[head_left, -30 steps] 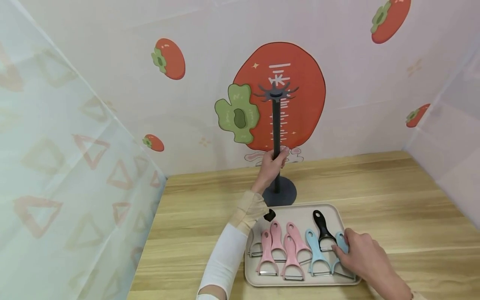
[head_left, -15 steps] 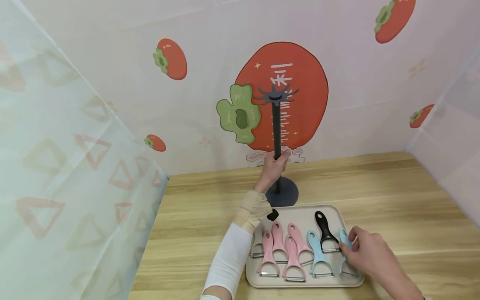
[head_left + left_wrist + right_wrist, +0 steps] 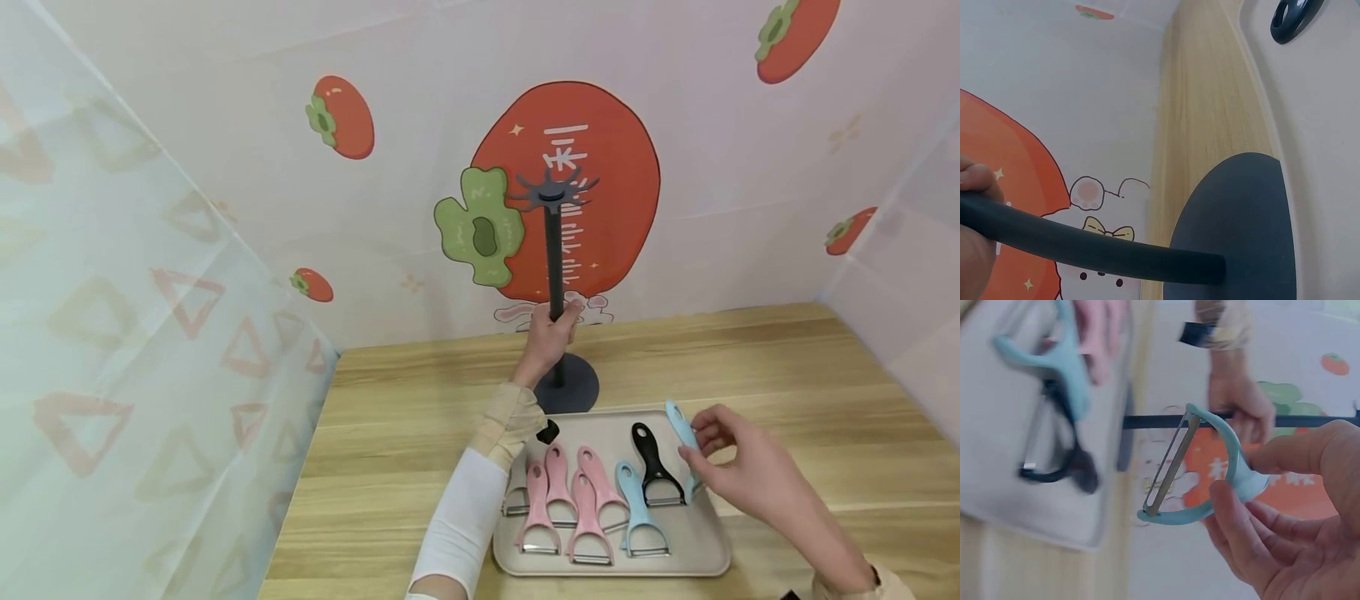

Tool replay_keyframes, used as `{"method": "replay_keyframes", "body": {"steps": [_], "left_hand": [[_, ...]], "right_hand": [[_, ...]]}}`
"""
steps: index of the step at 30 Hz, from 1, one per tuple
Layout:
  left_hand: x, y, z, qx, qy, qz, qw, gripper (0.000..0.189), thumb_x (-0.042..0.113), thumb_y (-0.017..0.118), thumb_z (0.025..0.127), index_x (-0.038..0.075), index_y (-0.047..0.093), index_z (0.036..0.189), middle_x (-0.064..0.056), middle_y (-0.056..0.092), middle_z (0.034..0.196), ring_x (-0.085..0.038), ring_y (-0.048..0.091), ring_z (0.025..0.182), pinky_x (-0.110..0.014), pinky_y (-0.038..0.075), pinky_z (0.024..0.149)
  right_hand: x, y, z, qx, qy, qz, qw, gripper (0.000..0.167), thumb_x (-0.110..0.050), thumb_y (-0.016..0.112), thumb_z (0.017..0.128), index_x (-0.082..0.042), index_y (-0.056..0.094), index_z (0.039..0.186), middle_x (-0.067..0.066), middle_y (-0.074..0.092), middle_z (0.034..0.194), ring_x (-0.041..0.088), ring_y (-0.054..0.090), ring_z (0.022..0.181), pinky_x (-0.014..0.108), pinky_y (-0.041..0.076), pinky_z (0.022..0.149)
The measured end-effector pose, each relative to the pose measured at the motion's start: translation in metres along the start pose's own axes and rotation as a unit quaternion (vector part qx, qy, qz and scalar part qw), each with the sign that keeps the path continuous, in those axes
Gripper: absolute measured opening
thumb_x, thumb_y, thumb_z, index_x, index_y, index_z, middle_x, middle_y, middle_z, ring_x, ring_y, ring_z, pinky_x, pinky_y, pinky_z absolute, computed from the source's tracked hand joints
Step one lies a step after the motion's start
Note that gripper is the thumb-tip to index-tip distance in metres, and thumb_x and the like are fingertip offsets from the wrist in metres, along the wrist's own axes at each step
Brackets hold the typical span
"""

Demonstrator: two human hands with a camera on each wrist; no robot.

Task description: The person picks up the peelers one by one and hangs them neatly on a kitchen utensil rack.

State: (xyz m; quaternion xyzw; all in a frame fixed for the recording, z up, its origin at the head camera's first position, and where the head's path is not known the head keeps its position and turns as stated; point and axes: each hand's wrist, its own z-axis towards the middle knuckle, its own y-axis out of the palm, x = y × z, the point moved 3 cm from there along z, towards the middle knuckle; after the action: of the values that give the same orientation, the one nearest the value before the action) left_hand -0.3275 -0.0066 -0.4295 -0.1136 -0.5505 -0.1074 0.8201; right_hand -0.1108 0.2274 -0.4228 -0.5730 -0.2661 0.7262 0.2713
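Note:
My left hand grips the dark pole of a stand, below its top ring of hooks; the round base sits on the table. My right hand pinches a light blue peeler between thumb and fingers, over the right side of the tray. In the right wrist view the peeler's metal blade faces away from the palm. Below it on the beige tray lie a black peeler, another light blue peeler and several pink peelers.
A grey peeler at the tray's left is partly hidden by my left sleeve. The tray stands on a wooden table, just in front of the stand's base. A printed backdrop rises behind the table.
My right hand has lifted the light blue peeler off the tray's right side, moving up and away from me. My left hand keeps its grip on the pole.

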Motion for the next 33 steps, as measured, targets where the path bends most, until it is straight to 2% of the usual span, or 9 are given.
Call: {"method": "replay_keyframes", "body": {"steps": [5, 9, 14, 17, 24, 33], "left_hand": [[0.001, -0.002, -0.003, 0.003, 0.0, 0.007, 1.0, 0.056, 0.017, 0.054, 0.112, 0.009, 0.044, 0.057, 0.003, 0.035, 0.049, -0.019, 0.032, 0.041, -0.032, 0.023, 0.045], [-0.001, -0.002, -0.005, 0.0, -0.001, 0.004, 1.0, 0.056, 0.021, 0.054, 0.112, 0.01, 0.043, 0.058, 0.003, 0.034, 0.049, -0.02, 0.031, 0.041, -0.031, 0.022, 0.045], [-0.004, 0.0, -0.003, -0.008, 0.014, -0.008, 0.9998, 0.057, 0.018, 0.053, 0.112, 0.008, 0.043, 0.057, 0.003, 0.034, 0.048, -0.02, 0.03, 0.04, -0.032, 0.022, 0.045], [-0.004, 0.001, -0.002, -0.011, 0.022, -0.013, 0.9996, 0.057, 0.018, 0.053, 0.112, 0.006, 0.043, 0.058, 0.004, 0.034, 0.048, -0.02, 0.03, 0.04, -0.032, 0.023, 0.045], [-0.002, 0.0, -0.001, -0.007, 0.026, -0.002, 0.9996, 0.058, 0.024, 0.055, 0.112, 0.004, 0.045, 0.059, 0.002, 0.036, 0.049, -0.02, 0.034, 0.041, -0.031, 0.025, 0.045], [-0.003, 0.0, -0.001, 0.001, 0.022, 0.004, 0.9997, 0.055, 0.016, 0.054, 0.112, 0.005, 0.045, 0.059, 0.001, 0.037, 0.05, -0.021, 0.034, 0.041, -0.031, 0.025, 0.045]], "right_hand": [[-0.021, -0.012, 0.016, 0.031, -0.042, 0.059, 0.9969, 0.033, 0.001, 0.085, 0.087, -0.002, 0.064, 0.112, 0.008, 0.069, 0.097, -0.006, 0.064, 0.084, 0.02, 0.06, 0.064], [-0.037, -0.022, 0.027, 0.071, -0.081, 0.085, 0.9906, 0.036, 0.008, 0.084, 0.084, -0.001, 0.065, 0.113, 0.007, 0.068, 0.099, -0.006, 0.065, 0.085, 0.018, 0.059, 0.066], [-0.054, -0.036, 0.043, 0.135, -0.135, 0.107, 0.9757, 0.042, 0.014, 0.086, 0.078, -0.002, 0.07, 0.113, -0.004, 0.07, 0.099, -0.006, 0.068, 0.087, 0.013, 0.057, 0.067], [-0.066, -0.042, 0.054, 0.161, -0.167, 0.109, 0.9665, 0.044, 0.015, 0.087, 0.075, -0.002, 0.071, 0.113, -0.004, 0.07, 0.098, -0.004, 0.068, 0.088, 0.011, 0.057, 0.069], [-0.091, -0.047, 0.078, 0.184, -0.211, 0.11, 0.9537, 0.048, 0.014, 0.087, 0.076, 0.003, 0.068, 0.119, 0.002, 0.071, 0.096, -0.004, 0.067, 0.087, 0.009, 0.055, 0.072], [-0.113, -0.049, 0.099, 0.221, -0.249, 0.136, 0.9333, 0.043, 0.011, 0.084, 0.078, 0.005, 0.071, 0.119, 0.009, 0.074, 0.097, 0.001, 0.07, 0.088, 0.013, 0.055, 0.082]]}}
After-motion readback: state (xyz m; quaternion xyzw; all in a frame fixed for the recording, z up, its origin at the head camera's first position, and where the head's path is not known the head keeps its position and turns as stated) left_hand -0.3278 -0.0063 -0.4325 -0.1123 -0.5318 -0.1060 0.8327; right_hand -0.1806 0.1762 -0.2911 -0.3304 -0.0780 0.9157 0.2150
